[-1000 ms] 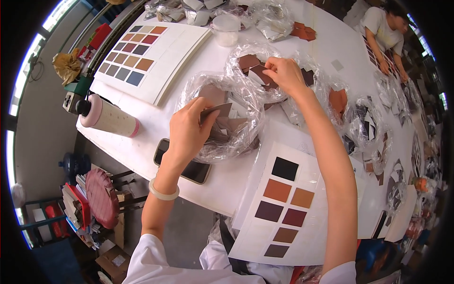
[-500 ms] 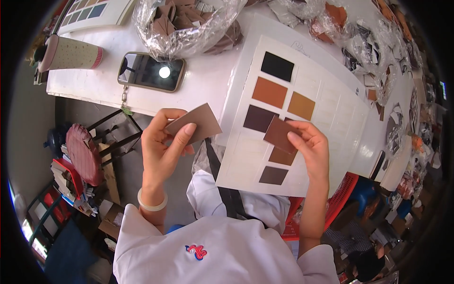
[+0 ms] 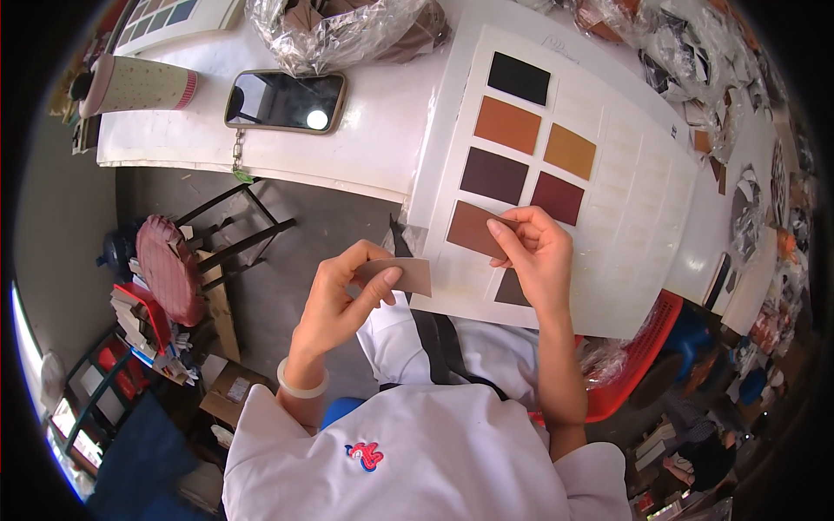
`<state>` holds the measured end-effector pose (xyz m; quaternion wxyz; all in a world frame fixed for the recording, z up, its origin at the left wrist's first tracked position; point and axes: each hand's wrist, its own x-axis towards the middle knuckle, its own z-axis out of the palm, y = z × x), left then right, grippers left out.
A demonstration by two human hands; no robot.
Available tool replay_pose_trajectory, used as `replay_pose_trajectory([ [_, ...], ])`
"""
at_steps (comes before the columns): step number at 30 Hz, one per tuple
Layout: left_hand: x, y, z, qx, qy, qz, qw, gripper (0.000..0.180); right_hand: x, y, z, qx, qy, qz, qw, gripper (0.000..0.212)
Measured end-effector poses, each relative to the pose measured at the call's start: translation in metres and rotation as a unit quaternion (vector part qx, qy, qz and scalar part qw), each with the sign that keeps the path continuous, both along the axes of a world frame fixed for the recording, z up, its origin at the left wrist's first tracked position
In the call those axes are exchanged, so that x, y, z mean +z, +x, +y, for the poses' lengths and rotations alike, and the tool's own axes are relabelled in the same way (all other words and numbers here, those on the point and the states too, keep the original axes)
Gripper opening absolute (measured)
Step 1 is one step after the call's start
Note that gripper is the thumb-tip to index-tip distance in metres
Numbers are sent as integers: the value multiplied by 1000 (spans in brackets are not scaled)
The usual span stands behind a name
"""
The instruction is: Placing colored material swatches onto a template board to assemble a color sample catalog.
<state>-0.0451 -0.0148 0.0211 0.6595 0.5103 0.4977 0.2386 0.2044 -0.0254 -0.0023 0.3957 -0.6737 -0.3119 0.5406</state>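
Observation:
My left hand [image 3: 347, 291] pinches a greyish-brown swatch [image 3: 410, 276] between thumb and fingers, in front of the table edge; whether it is one piece or several I cannot tell. My right hand [image 3: 534, 252] grips the right end of a reddish-brown swatch [image 3: 473, 227]. That swatch lies over the left column of a white sample board [image 3: 447, 291], just below a dark plum swatch [image 3: 493, 176]. Black [image 3: 519, 78], orange [image 3: 506, 126], tan [image 3: 570, 151] and dark red [image 3: 558, 198] swatches sit on the board. A dark grey-brown one [image 3: 511, 288] is partly behind my right hand.
A phone [image 3: 282, 102] and a pink-lidded tumbler [image 3: 148, 84] lie on the white table [image 3: 373, 148]. Plastic bags of scraps [image 3: 347, 39] are at the back and right [image 3: 678, 69]. A red stool [image 3: 168, 269] stands left; a red basket [image 3: 643, 356] is below the board.
My right hand has brought the reddish-brown swatch left and down, off the dark red swatch, onto a blank spot in the left column. My left hand has moved down and right with its swatch.

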Motion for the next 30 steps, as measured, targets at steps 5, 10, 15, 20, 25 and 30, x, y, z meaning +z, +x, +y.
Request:
replay_pose_trajectory([
  [5, 3, 14, 6, 8, 22, 0, 1000, 13, 1, 4, 2, 9, 0, -8, 1000, 11],
  [10, 2, 25, 11, -12, 32, -16, 999, 14, 0, -1, 2, 1, 5, -15, 1000, 10],
  [15, -1, 41, 15, -73, 61, 9, 995, 13, -2, 0, 1, 18, 14, -28, 999, 10],
  [20, -13, 50, 14, -106, 117, 49, 986, 10, -1, 0, 0, 18, 20, -47, 999, 13],
  [25, -8, 53, 14, -114, 117, 63, 985, 10, 0, 1, -8, 9, 58, -119, 991, 28],
  [30, -8, 54, 13, -119, 122, 63, 983, 10, -5, 1, -12, 0, 80, -135, 988, 34],
])
